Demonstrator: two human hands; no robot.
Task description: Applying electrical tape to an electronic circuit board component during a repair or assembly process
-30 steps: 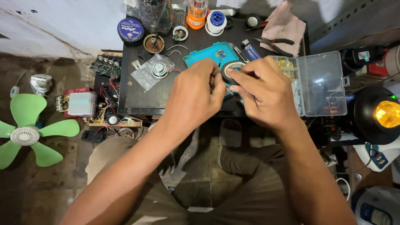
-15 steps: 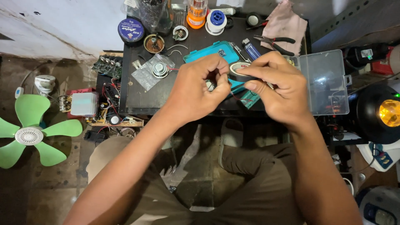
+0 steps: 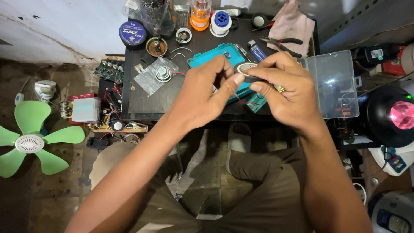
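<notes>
Hands meet at centre frame, above the near edge of a small dark table [image 3: 142,103]. Right hand [image 3: 289,92], ring on one finger, pinches a small oval speaker [image 3: 246,70] between thumb and fingertips, its pale face turned up. Left hand [image 3: 207,97] is curled, thumb tip touching the speaker's rim, fingers folded under; thin red wires [image 3: 241,98] hang just below the two hands. Whether the left fingers grip a wire cannot be told.

Behind the hands, a teal casing [image 3: 211,56] lies flat on the table, partly hidden. A green circuit board [image 3: 257,102] pokes out beneath the right hand. To the right, a clear plastic compartment box [image 3: 334,82] stands open, overhanging the table edge. Pliers [image 3: 282,43] with dark handles lie upper right, near a pink cloth [image 3: 291,23]. Blue lighter [image 3: 257,51] sits just beside the teal casing.

Upper left of table: a round blue tin [image 3: 132,32], a round open tin [image 3: 156,46], a second small speaker [image 3: 163,73] on a grey foil patch. Top centre: an orange-based bottle [image 3: 200,13], a white and blue spool [image 3: 221,22].

Left of frame, on the floor: green fan blades [image 3: 30,138], loose circuit boards and wiring. Right edge: a dark round lamp [image 3: 394,114] glowing pink.
</notes>
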